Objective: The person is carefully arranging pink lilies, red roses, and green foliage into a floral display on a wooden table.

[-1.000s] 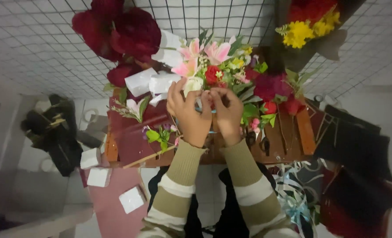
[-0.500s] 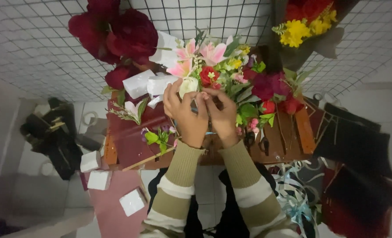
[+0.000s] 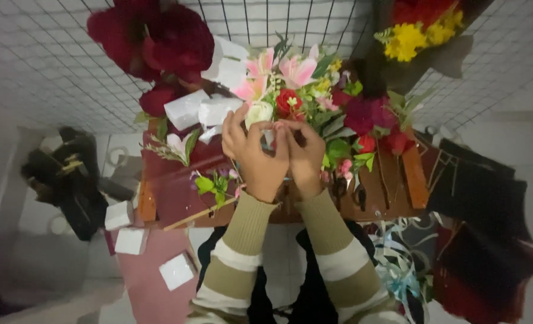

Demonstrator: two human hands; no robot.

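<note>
**A:** Where are the hands?

**B:** Both are raised together at the middle of the view. The left hand [image 3: 256, 157] and the right hand [image 3: 303, 155] touch at the fingertips, curled inward toward each other, right at the lower edge of the mixed bouquet [image 3: 314, 102].

**A:** Are they clamped on something?

**B:** The fingers are pinched together around something small at the base of the flowers, but what sits between them I cannot tell; the fingers hide it. Neither hand is spread open.

**A:** What is closest to them?

**B:** Just above the left hand's fingertips sits a white rose [image 3: 259, 112], and above the right hand's a small red bloom [image 3: 288, 102]. Further above are pink lilies [image 3: 278, 75]. To the right of the right hand are dark magenta flowers [image 3: 365, 114] with green leaves.

**A:** And beyond the left hand?

**B:** Up and to its left, big dark red blossoms [image 3: 152, 45] and white wrapping paper [image 3: 203, 108]. Just left of its wrist, a green sprig [image 3: 209, 185] lies on the reddish-brown surface [image 3: 170, 198].

**A:** Anything lower?

**B:** Below and left of the left sleeve, small white blocks [image 3: 128, 240] lie on a pink sheet. Below the right sleeve, pale blue ribbon [image 3: 398, 270]. Well above the right hand, yellow flowers [image 3: 407, 39] against a wire grid [image 3: 38, 60].
</note>
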